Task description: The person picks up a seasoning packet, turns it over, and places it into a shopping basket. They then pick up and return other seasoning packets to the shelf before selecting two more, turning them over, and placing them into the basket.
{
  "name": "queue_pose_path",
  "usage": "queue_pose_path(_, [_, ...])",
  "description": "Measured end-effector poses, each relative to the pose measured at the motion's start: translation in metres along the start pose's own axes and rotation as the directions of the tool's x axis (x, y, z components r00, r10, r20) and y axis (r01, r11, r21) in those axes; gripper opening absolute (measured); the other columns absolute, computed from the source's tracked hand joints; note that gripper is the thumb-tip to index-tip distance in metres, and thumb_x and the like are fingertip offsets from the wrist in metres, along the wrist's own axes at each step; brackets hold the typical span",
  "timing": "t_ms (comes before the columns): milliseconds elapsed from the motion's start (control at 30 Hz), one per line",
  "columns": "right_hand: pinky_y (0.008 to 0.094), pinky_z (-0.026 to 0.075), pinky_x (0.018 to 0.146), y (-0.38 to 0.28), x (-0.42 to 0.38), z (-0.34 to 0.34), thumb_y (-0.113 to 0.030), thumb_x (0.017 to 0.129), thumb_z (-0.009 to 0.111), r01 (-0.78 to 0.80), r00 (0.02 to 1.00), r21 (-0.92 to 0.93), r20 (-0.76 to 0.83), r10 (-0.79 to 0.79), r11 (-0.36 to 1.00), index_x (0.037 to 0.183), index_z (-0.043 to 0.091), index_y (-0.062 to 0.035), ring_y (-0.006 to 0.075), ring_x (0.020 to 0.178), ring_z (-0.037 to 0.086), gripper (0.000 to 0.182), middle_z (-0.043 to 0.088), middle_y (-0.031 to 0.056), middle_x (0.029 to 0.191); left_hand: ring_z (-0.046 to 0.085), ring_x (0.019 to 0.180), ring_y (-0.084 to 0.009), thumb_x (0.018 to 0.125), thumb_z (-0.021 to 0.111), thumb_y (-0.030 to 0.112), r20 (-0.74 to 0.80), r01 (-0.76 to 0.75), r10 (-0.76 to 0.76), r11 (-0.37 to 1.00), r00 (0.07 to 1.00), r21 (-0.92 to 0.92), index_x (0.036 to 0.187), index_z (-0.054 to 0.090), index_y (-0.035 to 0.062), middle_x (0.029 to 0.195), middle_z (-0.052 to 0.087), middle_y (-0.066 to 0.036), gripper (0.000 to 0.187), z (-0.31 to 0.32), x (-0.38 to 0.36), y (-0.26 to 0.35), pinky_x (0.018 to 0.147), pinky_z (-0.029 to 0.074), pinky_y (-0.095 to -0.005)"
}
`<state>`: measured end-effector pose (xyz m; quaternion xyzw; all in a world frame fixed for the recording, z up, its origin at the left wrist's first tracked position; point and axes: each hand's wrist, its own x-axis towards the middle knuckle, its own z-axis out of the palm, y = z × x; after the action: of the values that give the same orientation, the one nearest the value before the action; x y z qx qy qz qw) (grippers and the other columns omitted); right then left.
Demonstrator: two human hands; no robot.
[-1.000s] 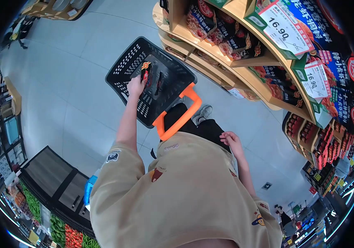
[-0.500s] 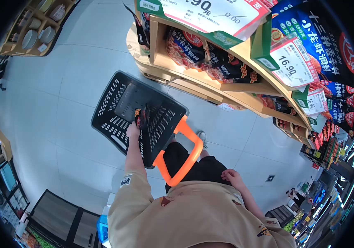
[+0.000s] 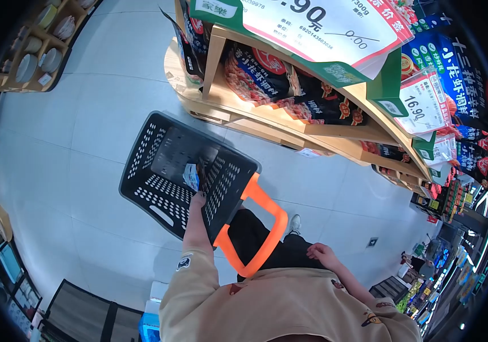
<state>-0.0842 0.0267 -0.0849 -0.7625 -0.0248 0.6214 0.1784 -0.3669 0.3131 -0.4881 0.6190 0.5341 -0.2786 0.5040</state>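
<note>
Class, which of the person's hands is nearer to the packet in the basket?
Left. The left hand reaches into the basket, right at the packet's near end; the right hand is outside, beside the dark shorts.

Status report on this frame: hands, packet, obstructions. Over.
Left hand at packet inside basket, grip unclear. Right hand empty by the shorts, fingers loosely curled. Nothing seen blocking basket's opening.
</note>
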Motion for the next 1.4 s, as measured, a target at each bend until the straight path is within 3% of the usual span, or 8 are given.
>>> queue_pose_path(300, [0.026,0.046,0.07,-0.003,0.019,0.001,-0.009,0.086,0.042,0.176,0.984,-0.031,0.034,-0.175,0.984,0.091,0.052,0.0014,0.0132,0.075,0.056,0.016,0.058,0.0081,0.082,0.057,0.086,-0.0309,0.077,0.046,0.023,-0.092,-0.136,0.121,0.974,0.988,-0.183,0.097,0.058,0.0059,0.09,0.06,-0.017,0.029,-0.018,-0.046,0.034,0.079,0.043,-0.0338])
queue_pose_path(533, [0.0254,0.046,0.066,-0.011,0.02,-0.004,-0.008,0.082,0.046,0.381,0.92,-0.146,-0.037,-0.39,0.913,0.089,0.054,0.0016,0.0133,0.071,0.057,0.015,0.06,0.0082,0.077,0.06,0.066,-0.0158,0.081,0.047,0.016,-0.187,-0.17,0.093,0.872,0.978,-0.459,0.097,0.055,0.0001,0.075,0.062,-0.011,0.025,-0.064,-0.086,0.09,0.059,0.047,-0.0265])
queue_pose_path(700, [0.0245,0.045,0.065,-0.028,0.024,-0.017,-0.007,0.081,0.048,0.525,0.837,-0.265,-0.014,-0.548,0.809,0.089,0.055,0.0021,0.0122,0.07,0.056,0.014,0.059,0.007,0.075,0.059,0.064,-0.0156,0.082,0.046,0.014,-0.406,-0.502,0.354,0.788,0.842,-0.355,0.099,0.054,-0.0001,0.073,0.062,-0.009,0.023,-0.095,-0.112,0.151,0.059,0.046,-0.0259])
queue_pose_path(967, [0.0254,0.041,0.055,-0.176,-0.023,-0.101,-0.01,0.079,0.05,0.87,0.403,-0.214,-0.213,-0.89,0.445,0.089,0.055,-0.0015,0.0112,0.058,0.05,0.014,0.058,0.0063,0.069,0.057,0.07,-0.0126,0.082,0.042,0.005,-0.672,-0.783,0.476,0.564,0.567,-0.261,0.097,0.054,-0.0022,0.077,0.062,-0.009,0.021,-0.1,-0.242,0.273,0.066,0.045,-0.0241])
queue_pose_path(1033, [0.0247,0.044,0.064,-0.226,-0.061,-0.124,-0.005,0.079,0.049,0.951,0.036,-0.278,-0.334,-0.942,0.134,0.09,0.053,0.0009,0.0109,0.069,0.055,0.014,0.058,0.0064,0.077,0.058,0.072,-0.0128,0.084,0.041,0.006,-0.669,-0.803,0.485,0.511,0.563,-0.305,0.097,0.054,-0.0033,0.079,0.062,-0.01,0.02,-0.087,-0.261,0.286,0.068,0.045,-0.0239])
queue_pose_path(1200, [0.029,0.043,0.077,-0.301,-0.125,-0.16,-0.002,0.074,0.055,0.914,-0.353,-0.371,-0.521,-0.777,-0.167,0.108,0.043,-0.0011,0.018,0.093,0.051,0.036,0.049,0.0114,0.103,0.057,0.08,-0.0138,0.087,0.042,0.009,-0.575,-0.787,0.561,0.55,0.595,-0.277,0.1,0.051,-0.003,0.082,0.061,-0.009,0.02,-0.067,-0.327,0.314,0.075,0.044,-0.024])
queue_pose_path(1267, [0.0311,0.043,0.079,-0.327,-0.129,-0.17,-0.005,0.073,0.059,0.883,-0.433,-0.425,-0.57,-0.698,-0.2,0.112,0.037,-0.0019,0.0197,0.095,0.05,0.045,0.047,0.0128,0.106,0.057,0.08,-0.0132,0.087,0.043,0.009,-0.55,-0.814,0.615,0.524,0.565,-0.251,0.1,0.051,-0.0029,0.083,0.06,-0.009,0.02,-0.062,-0.343,0.319,0.075,0.044,-0.0237])
queue_pose_path(1400, [0.0267,0.044,0.073,-0.374,-0.11,-0.187,-0.01,0.074,0.063,0.979,-0.201,-0.079,-0.558,-0.805,-0.19,0.105,0.041,-0.0004,0.0136,0.083,0.053,0.039,0.053,0.0083,0.096,0.057,0.075,-0.0119,0.085,0.042,0.006,-0.583,-0.835,0.602,0.447,0.546,-0.321,0.098,0.053,-0.0015,0.08,0.061,-0.008,0.018,-0.056,-0.357,0.315,0.069,0.044,-0.022])
